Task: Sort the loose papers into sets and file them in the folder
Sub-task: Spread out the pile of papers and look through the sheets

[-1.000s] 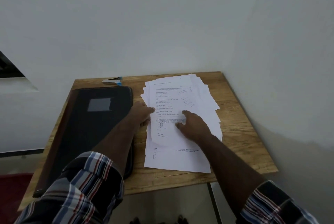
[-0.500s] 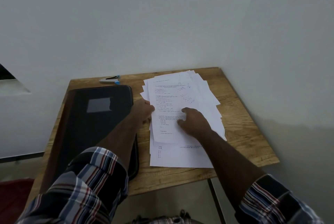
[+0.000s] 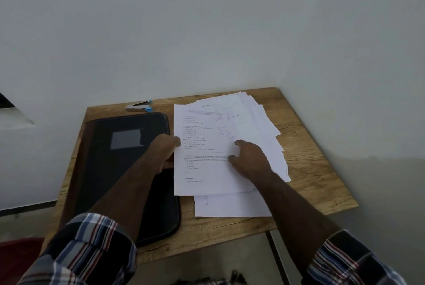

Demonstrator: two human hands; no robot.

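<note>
Left hand (image 3: 164, 151): grip pinched on top printed sheet's (image 3: 202, 153) left edge.
Right hand (image 3: 250, 158): fingers spread, pressing the sheet.
Folder (image 3: 128, 169): closed, left of papers.

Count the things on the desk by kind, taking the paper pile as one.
Black folder: 1
Pile of loose papers: 1; the sheets overlap too much to count
Stapler: 1
Total: 3 on the wooden table
</note>
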